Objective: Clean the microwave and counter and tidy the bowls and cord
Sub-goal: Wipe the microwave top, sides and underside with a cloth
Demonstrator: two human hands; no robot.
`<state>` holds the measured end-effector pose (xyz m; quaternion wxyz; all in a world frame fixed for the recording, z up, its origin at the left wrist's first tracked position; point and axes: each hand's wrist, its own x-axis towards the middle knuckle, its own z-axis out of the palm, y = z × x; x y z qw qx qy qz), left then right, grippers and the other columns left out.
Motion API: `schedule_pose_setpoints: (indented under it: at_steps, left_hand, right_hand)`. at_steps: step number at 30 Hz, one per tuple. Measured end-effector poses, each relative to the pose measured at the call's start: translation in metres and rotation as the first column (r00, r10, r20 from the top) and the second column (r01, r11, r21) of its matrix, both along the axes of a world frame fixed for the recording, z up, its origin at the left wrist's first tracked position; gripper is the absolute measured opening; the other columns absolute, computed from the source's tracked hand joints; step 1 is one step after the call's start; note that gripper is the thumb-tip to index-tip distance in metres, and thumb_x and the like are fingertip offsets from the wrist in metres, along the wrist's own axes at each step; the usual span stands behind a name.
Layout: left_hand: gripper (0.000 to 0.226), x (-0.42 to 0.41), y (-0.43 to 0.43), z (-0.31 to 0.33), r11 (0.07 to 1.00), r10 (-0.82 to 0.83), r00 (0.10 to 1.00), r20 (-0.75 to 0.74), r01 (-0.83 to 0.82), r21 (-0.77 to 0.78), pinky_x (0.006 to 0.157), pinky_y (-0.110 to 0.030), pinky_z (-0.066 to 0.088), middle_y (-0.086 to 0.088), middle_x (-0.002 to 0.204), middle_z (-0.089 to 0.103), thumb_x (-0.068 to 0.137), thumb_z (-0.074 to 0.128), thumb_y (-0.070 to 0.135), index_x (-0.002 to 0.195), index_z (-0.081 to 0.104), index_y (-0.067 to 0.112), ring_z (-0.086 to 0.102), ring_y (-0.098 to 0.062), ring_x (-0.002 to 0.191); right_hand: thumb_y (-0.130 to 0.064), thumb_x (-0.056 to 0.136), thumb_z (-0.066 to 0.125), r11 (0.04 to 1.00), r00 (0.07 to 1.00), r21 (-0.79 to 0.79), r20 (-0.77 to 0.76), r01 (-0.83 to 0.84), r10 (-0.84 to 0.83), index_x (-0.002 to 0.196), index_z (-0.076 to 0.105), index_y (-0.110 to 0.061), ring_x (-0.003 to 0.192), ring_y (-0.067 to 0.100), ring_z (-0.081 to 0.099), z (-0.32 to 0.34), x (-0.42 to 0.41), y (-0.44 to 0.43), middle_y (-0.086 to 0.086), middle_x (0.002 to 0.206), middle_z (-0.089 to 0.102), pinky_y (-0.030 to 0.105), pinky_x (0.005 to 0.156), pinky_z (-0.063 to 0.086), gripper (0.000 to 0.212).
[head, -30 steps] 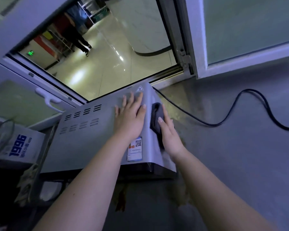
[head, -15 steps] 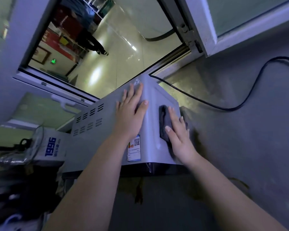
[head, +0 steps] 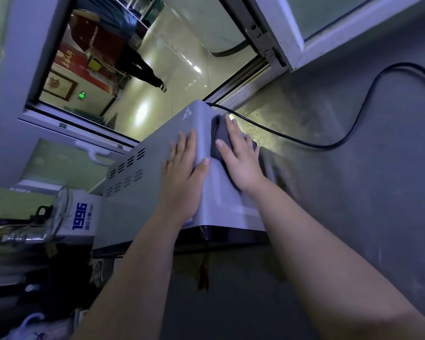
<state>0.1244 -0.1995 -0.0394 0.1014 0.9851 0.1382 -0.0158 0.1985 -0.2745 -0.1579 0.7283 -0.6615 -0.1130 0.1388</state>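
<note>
Pressing flat on the microwave (head: 138, 200), the left hand (head: 182, 175) lies palm down on its grey top panel, fingers straight and together, thumb splayed over the rounded edge towards the right hand (head: 239, 158); it grips nothing. The right hand is also flat, with straight fingers that pin a dark grey cloth (head: 220, 136) against the oven's right side panel without curling round it. Both forearms come up from the bottom of the view, the left nearly straight and the right angled in from the lower right corner. The microwave stands on the grey counter (head: 366, 229). Its dark front edge lies just below both wrists, and its long axis runs crosswise to the left of the left hand. Its back corner, marked with a warning triangle, points away past the fingertips to an open window (head: 157, 69). The black cord (head: 339, 143) leaves that corner just beyond the right fingertips, runs across the counter to the right of the right hand, then arcs up and is cut off at the frame edge. The right palm covers most of the cloth, and the left wrist hides part of a label. Far left of the left hand, a white box (head: 84, 217) printed 1996 and a clear glass vessel (head: 57, 212) sit in deep shadow, their shapes hard to make out.
</note>
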Motion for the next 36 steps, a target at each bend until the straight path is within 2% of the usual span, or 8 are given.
schedule_pose_setpoints:
  at_steps: [6,12,17,20,24,28,32,36]
  left_hand:
    - [0.067,-0.001,-0.004,0.000,0.998,0.025,0.999,0.030,-0.024,-0.059,0.120,-0.043,0.001,0.014,0.161,0.001,0.089,0.033,0.046,0.152,0.011,0.037,-0.005,-0.001,0.146]
    - [0.067,-0.002,-0.007,0.001,0.999,0.032,0.999,0.034,-0.030,-0.038,0.120,-0.043,0.001,0.015,0.161,0.002,0.089,0.033,0.045,0.152,0.012,0.037,-0.003,-0.001,0.146]
    - [0.068,-0.003,-0.007,0.001,0.999,0.034,0.999,0.028,-0.033,-0.023,0.120,-0.039,-0.001,0.013,0.162,0.002,0.090,0.033,0.044,0.153,0.011,0.036,-0.003,-0.004,0.147]
    - [0.068,-0.002,-0.007,0.001,0.999,0.036,0.999,0.031,-0.035,-0.036,0.119,-0.036,-0.003,0.013,0.161,0.002,0.089,0.032,0.045,0.153,0.011,0.036,-0.003,-0.004,0.147]
    - [0.067,-0.002,-0.005,-0.001,0.999,0.029,0.999,0.044,-0.027,-0.044,0.119,-0.036,-0.003,0.013,0.161,0.002,0.090,0.030,0.045,0.153,0.012,0.035,-0.004,-0.004,0.147]
    - [0.067,-0.001,-0.004,-0.002,0.999,0.031,0.999,0.040,-0.030,-0.031,0.116,-0.032,-0.004,0.012,0.162,0.001,0.090,0.029,0.045,0.154,0.012,0.034,-0.004,-0.006,0.147]
    - [0.066,-0.003,-0.007,0.000,0.998,0.040,0.998,0.042,-0.038,-0.059,0.118,-0.036,-0.003,0.013,0.161,0.002,0.090,0.030,0.043,0.153,0.013,0.035,-0.003,-0.006,0.147]
    - [0.066,-0.003,-0.008,0.001,0.998,0.038,0.998,0.052,-0.036,-0.045,0.119,-0.040,-0.003,0.010,0.162,0.004,0.089,0.030,0.043,0.153,0.014,0.034,-0.002,-0.008,0.148]
  right_hand:
    - [-0.079,0.074,0.022,1.000,0.982,-0.008,-0.187,0.027,-0.028,0.146,0.011,-0.056,0.148,0.028,0.006,-0.051,0.022,0.007,-0.019,0.159,0.011,0.056,0.116,-0.002,0.076]
    - [-0.073,0.078,0.023,0.998,0.991,0.058,-0.131,-0.021,0.029,0.137,0.000,-0.066,0.149,0.023,-0.004,-0.065,-0.049,-0.017,-0.022,0.159,0.003,0.047,0.117,-0.006,0.064]
    - [-0.071,0.083,0.023,0.999,0.996,0.031,-0.087,-0.025,0.027,0.137,-0.001,-0.064,0.148,0.013,-0.007,-0.073,-0.117,-0.036,-0.026,0.158,0.001,0.046,0.120,-0.006,0.059]
    - [-0.074,0.080,0.020,1.000,0.990,-0.006,-0.140,-0.018,0.017,0.132,-0.006,-0.070,0.148,0.018,-0.009,-0.050,-0.124,-0.037,-0.028,0.157,-0.003,0.046,0.119,-0.008,0.058]
    - [-0.073,0.082,0.021,0.999,0.999,0.007,-0.012,-0.042,0.043,0.129,-0.011,-0.074,0.147,0.016,-0.015,-0.017,-0.129,-0.037,-0.026,0.158,-0.005,0.042,0.118,-0.011,0.057]
    - [-0.075,0.085,0.022,1.000,0.998,0.017,0.057,-0.024,0.023,0.134,-0.009,-0.070,0.147,0.013,-0.015,-0.036,-0.126,-0.036,-0.024,0.159,-0.003,0.044,0.119,-0.010,0.058]
    - [-0.073,0.085,0.021,0.999,0.998,-0.031,-0.059,-0.038,0.036,0.138,-0.006,-0.063,0.149,0.014,-0.008,-0.077,-0.116,-0.039,-0.022,0.159,-0.001,0.053,0.118,-0.003,0.060]
    - [-0.072,0.084,0.021,0.998,0.997,-0.030,-0.052,-0.056,0.055,0.135,-0.009,-0.067,0.148,0.017,-0.011,-0.058,-0.120,-0.042,-0.023,0.159,-0.002,0.054,0.118,-0.005,0.059]
